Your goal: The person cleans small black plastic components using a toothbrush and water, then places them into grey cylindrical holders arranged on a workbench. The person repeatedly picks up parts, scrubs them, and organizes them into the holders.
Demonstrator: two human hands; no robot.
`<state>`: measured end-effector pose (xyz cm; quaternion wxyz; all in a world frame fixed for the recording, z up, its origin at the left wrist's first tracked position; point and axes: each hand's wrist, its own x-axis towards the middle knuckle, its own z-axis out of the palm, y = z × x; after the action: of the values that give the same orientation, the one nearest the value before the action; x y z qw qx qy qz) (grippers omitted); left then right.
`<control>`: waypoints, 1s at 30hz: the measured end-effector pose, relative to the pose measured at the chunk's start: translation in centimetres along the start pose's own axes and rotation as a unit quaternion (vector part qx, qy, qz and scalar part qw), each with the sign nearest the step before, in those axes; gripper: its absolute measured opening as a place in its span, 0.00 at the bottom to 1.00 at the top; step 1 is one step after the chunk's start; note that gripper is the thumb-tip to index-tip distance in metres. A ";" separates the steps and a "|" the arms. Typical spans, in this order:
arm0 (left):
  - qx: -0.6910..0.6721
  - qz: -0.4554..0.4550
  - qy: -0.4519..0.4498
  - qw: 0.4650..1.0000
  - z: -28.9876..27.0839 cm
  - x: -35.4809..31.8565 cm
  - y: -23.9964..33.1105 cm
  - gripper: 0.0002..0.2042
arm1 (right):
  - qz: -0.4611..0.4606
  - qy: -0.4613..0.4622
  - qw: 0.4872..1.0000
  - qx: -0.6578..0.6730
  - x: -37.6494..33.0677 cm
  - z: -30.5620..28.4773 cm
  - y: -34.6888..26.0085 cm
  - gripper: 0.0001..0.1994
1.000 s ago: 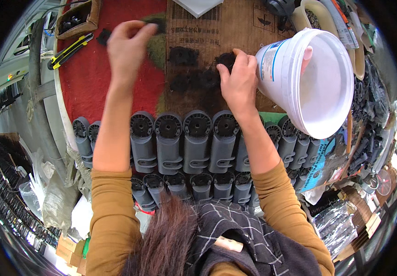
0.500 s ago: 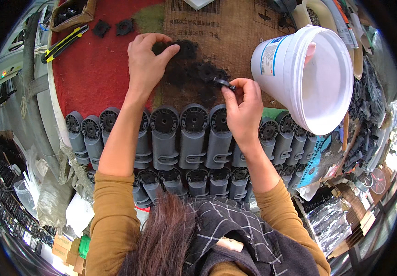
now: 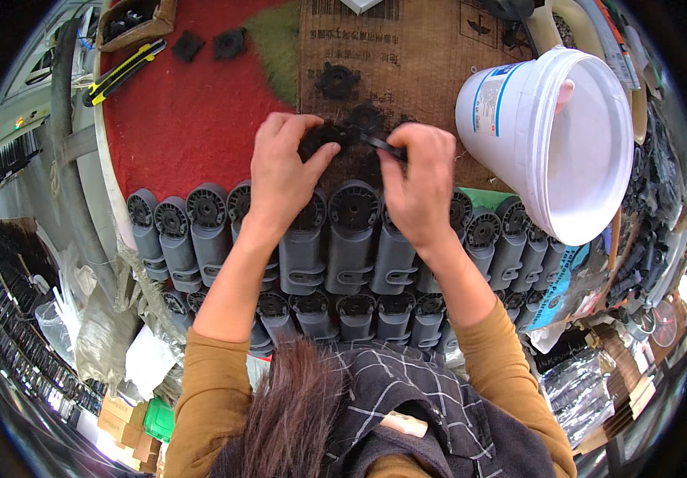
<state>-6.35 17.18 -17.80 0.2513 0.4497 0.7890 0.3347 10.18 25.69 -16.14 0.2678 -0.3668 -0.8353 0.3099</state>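
Note:
My right hand [image 3: 421, 179] pinches a black notched plastic disc [image 3: 385, 147] edge-on between thumb and fingers, slightly smeared by motion. Just to its left, my left hand [image 3: 283, 171] curls its thumb and fingers round another black disc [image 3: 319, 140], partly hidden by the fingers. Between and beyond the hands, a loose black disc [image 3: 366, 118] lies on the brown cardboard, with one more black disc [image 3: 335, 80] farther off. Below both hands stand rows of grey plastic tubes [image 3: 351, 255] with round black ends facing up.
A white bucket [image 3: 491, 103] lies tilted at right, a fingertip showing at its rim. On the red cloth [image 3: 184, 119] at left are a yellow-black utility knife [image 3: 124, 72] and two black discs [image 3: 229, 43]. A cardboard box [image 3: 138, 30] with dark parts sits at far left.
My left hand has come nearer and to the right, toward my right hand, uncovering the far disc. My right hand has shifted little, still with its disc. The whole view has moved slightly.

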 end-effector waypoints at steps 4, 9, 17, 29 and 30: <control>-0.085 -0.047 -0.060 0.993 -1.4 0.4 -0.6 0.15 | 0.113 -0.021 0.993 0.012 -2.3 -2.9 0.4 0.19; -0.229 -0.099 -0.073 0.966 -1.8 3.6 -0.2 0.22 | 0.156 -0.055 0.985 0.040 -2.1 -2.1 2.1 0.24; 0.096 0.124 0.025 0.987 0.5 5.7 0.4 0.22 | 0.110 -0.021 0.993 -0.036 -0.9 0.1 2.4 0.17; -0.047 0.013 -0.142 0.989 1.3 3.2 2.6 0.23 | 0.071 -0.114 0.991 -0.019 -2.3 -0.3 -0.5 0.22; -0.041 0.026 -0.124 0.991 1.7 2.9 2.8 0.22 | 0.078 -0.103 0.991 -0.020 -2.3 0.1 -0.6 0.23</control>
<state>-5.04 21.30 -17.07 0.3570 0.4972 0.7254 0.3149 11.22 23.51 -16.28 0.1479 -0.4018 -0.8334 0.3493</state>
